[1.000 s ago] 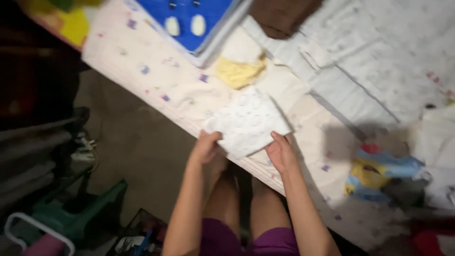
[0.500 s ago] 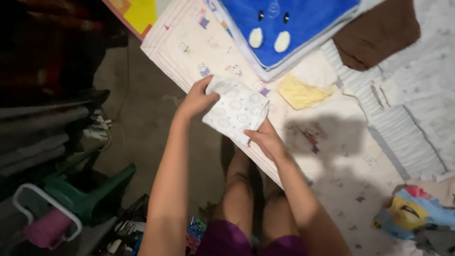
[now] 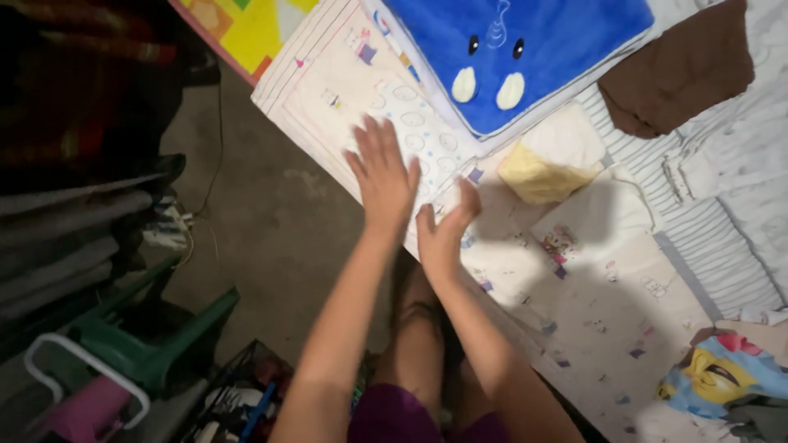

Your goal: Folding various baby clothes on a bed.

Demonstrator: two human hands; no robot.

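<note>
the left hand (image 3: 384,176) lies flat, palm down and fingers spread toward twelve o'clock, pressing on one small folded white cloth with pale ring prints (image 3: 423,143); nothing is clenched in it. the right hand (image 3: 442,228), just at its four o'clock, is also released, fingers loose, thumb up toward one o'clock, its edge touching the cloth's lower corner. both forearms rise from six o'clock. the cloth sits near the ten o'clock edge of the cream printed bedsheet (image 3: 574,312). at one o'clock of the hands lies one blue plush pillow (image 3: 525,49) with two black eyes and two white ovals; at three o'clock one yellow folded cloth (image 3: 538,176); beyond it one brown cloth (image 3: 681,70). one green plastic chair (image 3: 156,344) stands at eight o'clock on the floor.
</note>
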